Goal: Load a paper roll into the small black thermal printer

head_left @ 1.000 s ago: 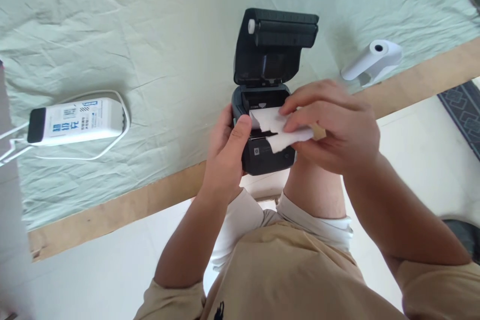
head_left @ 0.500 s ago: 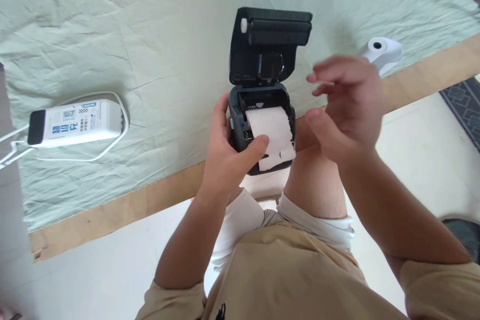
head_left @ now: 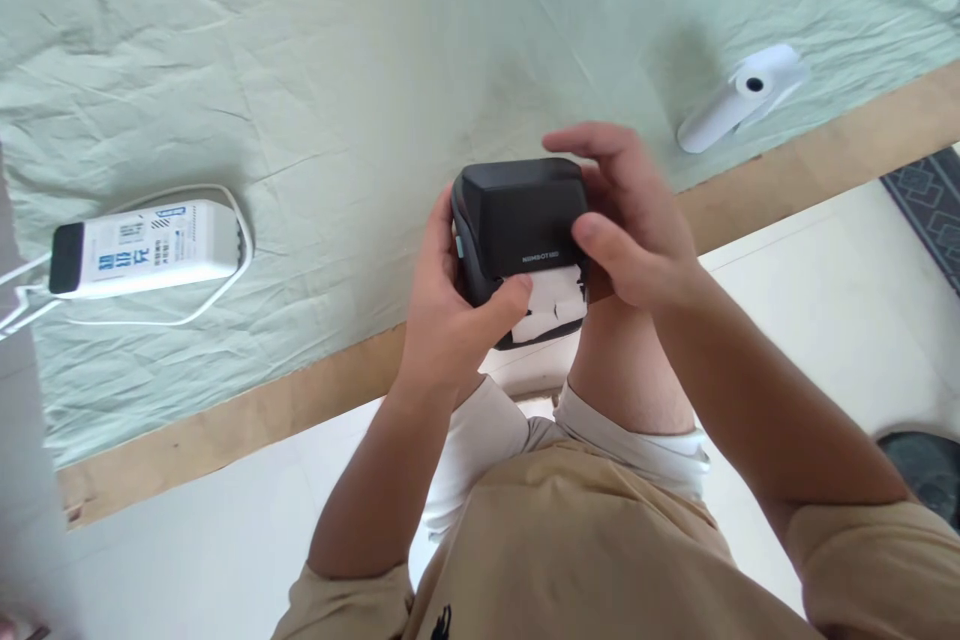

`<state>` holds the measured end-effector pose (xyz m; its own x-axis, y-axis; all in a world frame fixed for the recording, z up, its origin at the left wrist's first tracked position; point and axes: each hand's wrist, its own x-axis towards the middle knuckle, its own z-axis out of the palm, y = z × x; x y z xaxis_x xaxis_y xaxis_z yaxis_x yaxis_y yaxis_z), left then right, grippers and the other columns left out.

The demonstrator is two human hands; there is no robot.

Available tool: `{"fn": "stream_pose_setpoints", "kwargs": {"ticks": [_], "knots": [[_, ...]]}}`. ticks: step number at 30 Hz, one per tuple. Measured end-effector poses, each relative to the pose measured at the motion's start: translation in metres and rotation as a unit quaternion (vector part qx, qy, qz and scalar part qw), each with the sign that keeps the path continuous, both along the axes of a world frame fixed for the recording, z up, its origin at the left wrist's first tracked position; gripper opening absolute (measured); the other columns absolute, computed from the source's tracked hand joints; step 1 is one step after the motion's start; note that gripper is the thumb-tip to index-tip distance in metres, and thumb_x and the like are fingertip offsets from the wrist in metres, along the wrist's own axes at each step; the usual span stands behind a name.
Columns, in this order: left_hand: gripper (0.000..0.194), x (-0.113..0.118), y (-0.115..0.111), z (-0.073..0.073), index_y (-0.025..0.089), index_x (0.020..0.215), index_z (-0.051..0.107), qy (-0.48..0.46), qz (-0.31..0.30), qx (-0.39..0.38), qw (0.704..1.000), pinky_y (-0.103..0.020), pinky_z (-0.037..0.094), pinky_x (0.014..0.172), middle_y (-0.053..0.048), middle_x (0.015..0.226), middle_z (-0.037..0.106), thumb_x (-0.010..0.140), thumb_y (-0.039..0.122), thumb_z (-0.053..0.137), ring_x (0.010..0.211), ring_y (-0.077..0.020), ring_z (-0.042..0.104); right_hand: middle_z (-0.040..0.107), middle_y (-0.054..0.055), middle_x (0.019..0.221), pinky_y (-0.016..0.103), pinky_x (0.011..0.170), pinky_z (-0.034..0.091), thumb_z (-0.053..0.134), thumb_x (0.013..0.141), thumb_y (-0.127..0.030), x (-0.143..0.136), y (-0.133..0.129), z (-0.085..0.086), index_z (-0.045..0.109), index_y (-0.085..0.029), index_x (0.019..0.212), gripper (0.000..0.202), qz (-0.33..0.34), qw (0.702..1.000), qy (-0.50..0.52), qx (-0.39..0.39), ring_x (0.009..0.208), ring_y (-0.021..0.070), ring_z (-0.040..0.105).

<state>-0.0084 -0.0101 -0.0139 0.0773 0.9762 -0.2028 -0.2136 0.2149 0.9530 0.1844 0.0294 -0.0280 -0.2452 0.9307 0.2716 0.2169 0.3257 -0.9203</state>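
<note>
A small black label printer (head_left: pixel 525 215) is held above the table's front edge, its lid folded down over the paper bay. White paper (head_left: pixel 551 305) with a ragged edge sticks out from under the lid on the near side. My left hand (head_left: pixel 457 310) is wrapped round the printer's left side, the thumb pressing on the paper. On the right side my right hand (head_left: pixel 630 220) touches the lid with its thumb, its fingers bent and apart behind the printer's far right corner.
A white power strip (head_left: pixel 157 248) with a cable round it lies on the cloth-covered table (head_left: pixel 337 70) at the left. A white paper roll (head_left: pixel 716 115) lies at the right near the wooden edge (head_left: pixel 285 385). Below are my knees and a dark round object (head_left: pixel 922 470).
The printer's lid has swung down from upright to lie over the paper bay. My right hand has moved left onto the printer. My left hand has kept its hold.
</note>
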Motion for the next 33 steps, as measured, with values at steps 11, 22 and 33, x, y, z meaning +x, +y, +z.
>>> {"fn": "stream_pose_setpoints", "kwargs": {"ticks": [11,22,33], "knots": [[0.056,0.000,0.004,-0.002,0.025,0.131,0.064,-0.036,-0.008,-0.017,0.999,-0.047,0.066,0.095,-0.011,0.127,0.076,0.088,0.056,0.084,0.125,-0.0378,0.073,0.069,0.008,0.139,0.044,0.101,0.063,0.068,0.096,-0.044,0.001,0.004,0.011,0.053,-0.026,0.142,0.052,0.055,0.997,-0.051,-0.020,0.116,0.0241,0.071],[0.031,0.006,0.006,-0.003,0.026,0.108,0.075,-0.085,0.079,-0.023,0.993,-0.042,0.064,0.098,-0.006,0.113,0.081,0.102,0.054,0.065,0.130,-0.0321,0.071,0.071,0.010,0.134,0.044,0.095,0.064,0.066,0.097,-0.061,0.004,0.009,-0.003,0.054,-0.028,0.144,0.059,0.055,0.998,-0.021,0.019,0.109,0.0242,0.072],[0.020,0.002,0.009,0.001,0.026,0.104,0.078,-0.102,0.083,-0.028,0.991,-0.037,0.065,0.084,-0.002,0.101,0.081,0.102,0.044,0.069,0.092,-0.0231,0.079,0.057,0.009,0.152,0.049,0.106,0.060,0.074,0.089,-0.058,0.009,0.006,-0.005,0.055,-0.035,0.144,0.063,0.045,0.996,-0.032,0.073,0.127,0.0278,0.066]]}}
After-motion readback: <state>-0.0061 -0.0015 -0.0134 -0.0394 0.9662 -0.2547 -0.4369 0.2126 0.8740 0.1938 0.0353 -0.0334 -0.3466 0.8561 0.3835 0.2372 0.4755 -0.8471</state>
